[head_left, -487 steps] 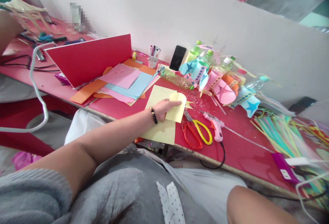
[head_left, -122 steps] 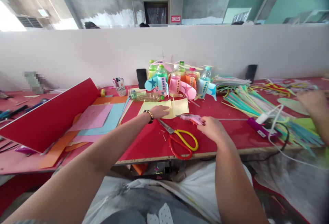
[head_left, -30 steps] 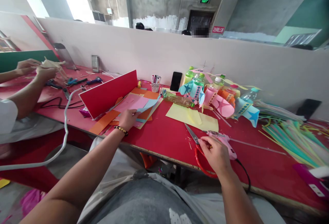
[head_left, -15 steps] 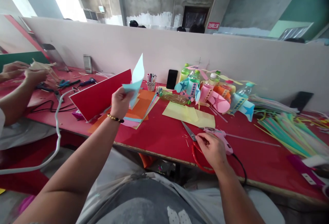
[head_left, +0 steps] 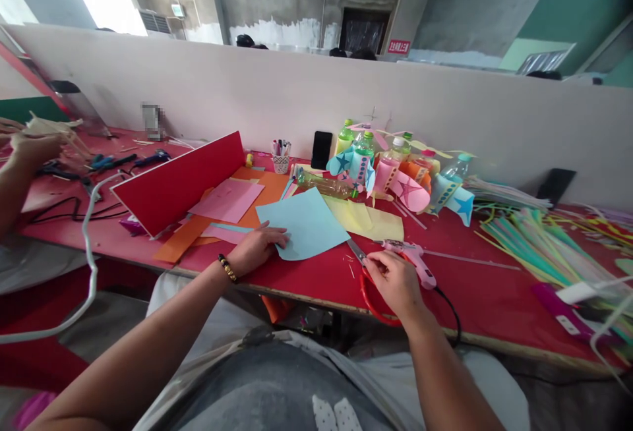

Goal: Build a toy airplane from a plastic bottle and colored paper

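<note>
A light blue sheet of paper (head_left: 306,223) lies at the middle of the red table, its lower edge slightly curved. The fingers of my left hand (head_left: 257,248) rest stretched out over the sheet's left edge. Red-handled scissors (head_left: 368,289) sit near the table's front edge, blades toward the blue sheet. My right hand (head_left: 395,283) pinches them near the pivot, partly hiding the handles. Right behind that hand is a pink glue gun (head_left: 420,266). A pink sheet (head_left: 230,200) and orange sheets (head_left: 271,190) are spread left of the blue one; yellow paper (head_left: 383,222) lies to its right.
Decorated plastic bottles (head_left: 386,171) stand along the back partition, with a clear bottle (head_left: 326,186) lying before them. A pen cup (head_left: 281,164) and phone (head_left: 322,149) are nearby. A red board (head_left: 180,187) stands left. Coloured strips (head_left: 539,246) fill the right. Another person's hand (head_left: 37,147) works far left.
My left hand has lowered the blue sheet from the air onto the table, and its fingers now lie on it. The pink sheet is now uncovered. My right hand stays at the scissors.
</note>
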Action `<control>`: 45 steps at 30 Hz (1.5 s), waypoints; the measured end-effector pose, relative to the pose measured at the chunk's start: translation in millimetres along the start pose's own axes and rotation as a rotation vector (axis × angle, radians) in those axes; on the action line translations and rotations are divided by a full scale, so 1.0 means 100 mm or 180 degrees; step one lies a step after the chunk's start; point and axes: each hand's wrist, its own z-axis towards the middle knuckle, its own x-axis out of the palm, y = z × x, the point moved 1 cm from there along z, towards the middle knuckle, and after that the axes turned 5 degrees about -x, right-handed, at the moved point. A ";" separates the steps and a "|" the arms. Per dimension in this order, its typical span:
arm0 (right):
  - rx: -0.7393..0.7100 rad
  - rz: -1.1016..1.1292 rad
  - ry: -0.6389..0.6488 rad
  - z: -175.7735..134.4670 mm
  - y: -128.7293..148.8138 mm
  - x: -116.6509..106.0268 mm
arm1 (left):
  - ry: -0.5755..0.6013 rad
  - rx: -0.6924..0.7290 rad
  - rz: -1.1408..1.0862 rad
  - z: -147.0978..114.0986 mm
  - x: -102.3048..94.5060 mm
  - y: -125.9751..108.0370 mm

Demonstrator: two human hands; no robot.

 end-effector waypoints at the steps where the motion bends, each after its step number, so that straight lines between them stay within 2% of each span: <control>1: 0.0001 -0.0003 0.0008 0.00 0.00 0.00 | 0.0022 0.0002 0.0026 -0.02 -0.01 -0.01; 5: -0.0010 -0.0027 0.0143 0.00 0.04 0.00 | 0.0096 -0.0008 -0.0165 -0.16 -0.04 0.00; 13: -0.0792 0.0084 0.1018 -0.02 0.31 0.06 | 0.0147 -0.0096 -0.1012 -0.52 -0.12 0.03; 17: -0.0985 0.0060 0.1241 -0.09 0.43 0.14 | 0.0100 -0.0005 -0.1296 -0.59 -0.13 0.07; 21: -0.1032 0.0022 0.1241 -0.13 0.51 0.18 | 0.0040 0.0178 -0.1268 -0.63 -0.10 0.13; 26: -0.1003 0.0066 0.1246 -0.12 0.51 0.19 | -0.0083 0.0286 -0.0855 -0.73 -0.10 0.12; 31: -0.0947 0.0198 0.1170 -0.11 0.47 0.20 | -0.0090 0.0247 -0.0509 -0.83 -0.11 0.04; 38: -0.0700 0.0249 0.1061 -0.14 0.49 0.22 | -0.0171 0.0171 -0.0438 -0.88 -0.09 -0.06; 45: -0.0721 0.0289 0.0881 -0.16 0.44 0.28 | -0.0533 0.0137 -0.0477 -0.92 -0.01 -0.08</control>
